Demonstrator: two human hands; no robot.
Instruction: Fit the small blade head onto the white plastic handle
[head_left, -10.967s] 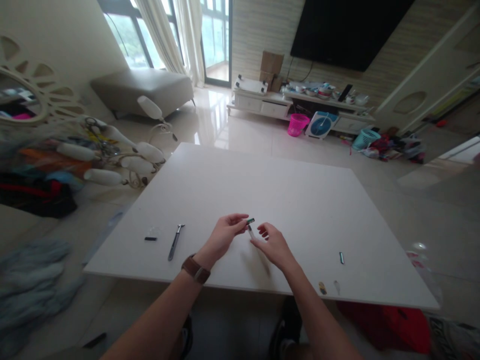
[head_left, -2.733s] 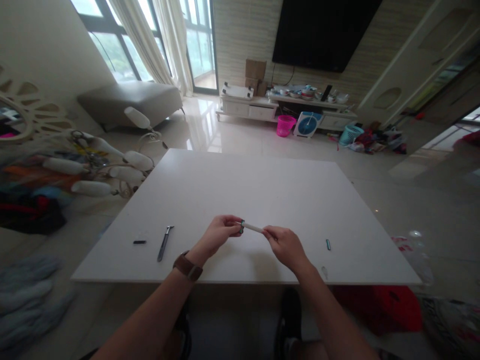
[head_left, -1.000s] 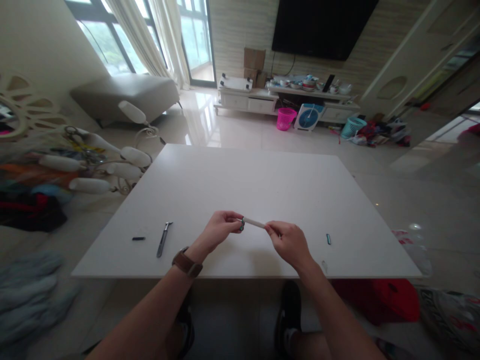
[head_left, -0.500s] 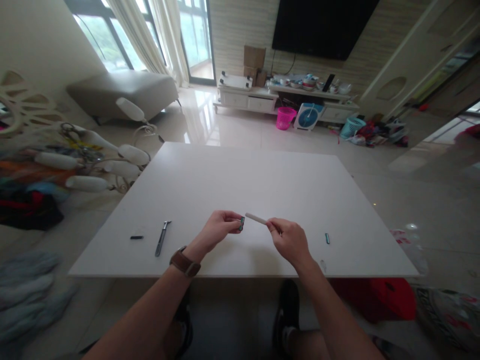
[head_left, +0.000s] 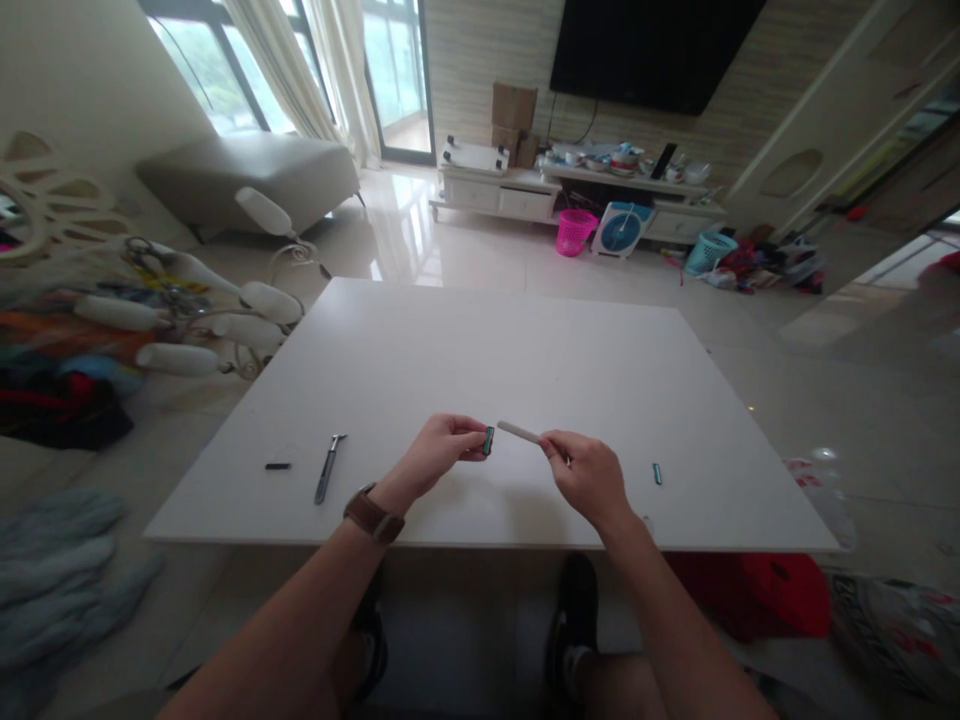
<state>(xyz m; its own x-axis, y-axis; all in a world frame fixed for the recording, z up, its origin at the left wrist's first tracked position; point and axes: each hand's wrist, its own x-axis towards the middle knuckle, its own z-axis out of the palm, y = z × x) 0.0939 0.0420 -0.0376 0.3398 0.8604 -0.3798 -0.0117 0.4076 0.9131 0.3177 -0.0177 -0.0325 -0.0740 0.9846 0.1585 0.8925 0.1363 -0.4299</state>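
Above the near part of the white table [head_left: 480, 350], my left hand [head_left: 439, 455] pinches a small green-and-black razor cartridge [head_left: 488, 440] by its side. Opposite it, my right hand [head_left: 589, 475] is closed round a slim light-grey stick [head_left: 519, 431] with a rounded tip. The tip points at the cartridge, with a small gap between the two. On the left of the table lies a razor handle [head_left: 328, 470], and beside it a small black strip [head_left: 278, 466]. Another green razor cartridge [head_left: 657, 473] rests to the right of my right hand.
A small clear plastic piece [head_left: 649, 524] is by my right forearm at the table's front edge. White lamp shades [head_left: 270, 302] stand close to the table's left side. A red stool-like object [head_left: 780, 590] and plastic bags are on the right floor.
Both hands still hold the cartridge and the stick, and the gap between these stays about the same. The cartridge has turned slightly. The whole view has shifted a little.
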